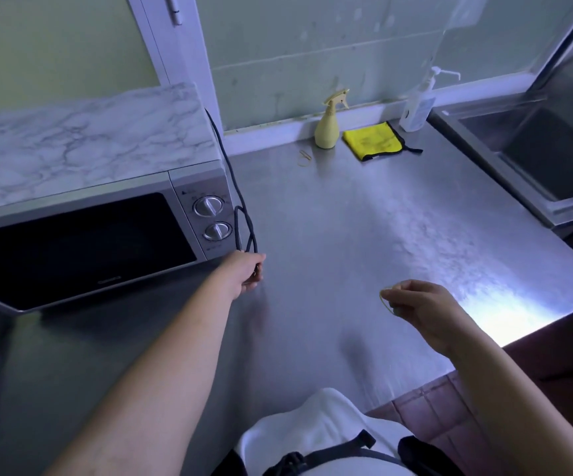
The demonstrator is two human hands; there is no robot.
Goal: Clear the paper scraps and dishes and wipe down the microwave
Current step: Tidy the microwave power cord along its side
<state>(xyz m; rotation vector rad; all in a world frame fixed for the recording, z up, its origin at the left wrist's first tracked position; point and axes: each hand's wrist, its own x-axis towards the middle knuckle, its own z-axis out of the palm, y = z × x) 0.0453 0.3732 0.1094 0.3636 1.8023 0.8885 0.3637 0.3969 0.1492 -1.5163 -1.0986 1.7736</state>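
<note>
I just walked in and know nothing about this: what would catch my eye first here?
The silver microwave fills the left side, and the left hand grips its black power cord by its front corner. The right hand pinches a thin rubber band above the steel counter. By the back wall sit a yellow spray bottle and a folded yellow cloth.

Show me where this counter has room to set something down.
The counter is bare in its middle, between microwave and sink, in front of the yellow cloth. Crowded: the back edge, with spray bottle and soap dispenser; and beside the microwave, where the left hand grips the cord.
</note>
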